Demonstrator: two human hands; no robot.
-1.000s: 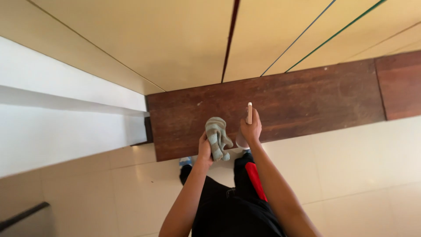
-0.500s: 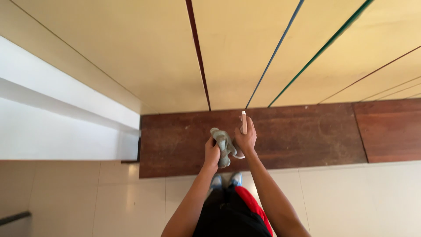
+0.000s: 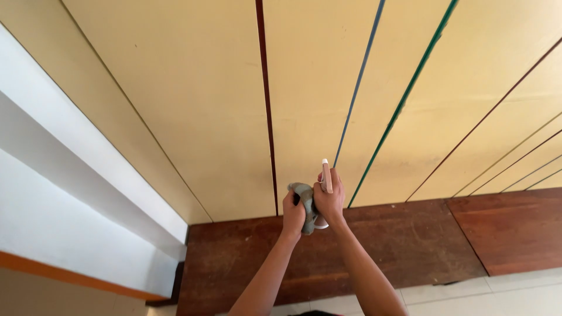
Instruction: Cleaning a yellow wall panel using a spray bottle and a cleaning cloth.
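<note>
My left hand (image 3: 293, 214) grips a grey cloth (image 3: 305, 198) bunched against my right hand. My right hand (image 3: 330, 199) is closed around a small pale spray bottle (image 3: 326, 177) whose white top points upward. Both hands meet in the lower middle of the head view. They hover in front of a yellow wall (image 3: 193, 99) crossed by thin coloured lines, just above a dark brown wooden band (image 3: 410, 240).
A white ledge with an orange edge (image 3: 70, 199) runs along the left. Pale floor tiles (image 3: 503, 295) show at the bottom right. A dark red stripe (image 3: 267, 105), a blue one (image 3: 360, 76) and a green one (image 3: 410, 93) run down the wall.
The view has tilted upward, so more yellow wall and less floor shows. My hands have come closer together, with the cloth now pressed against the bottle.
</note>
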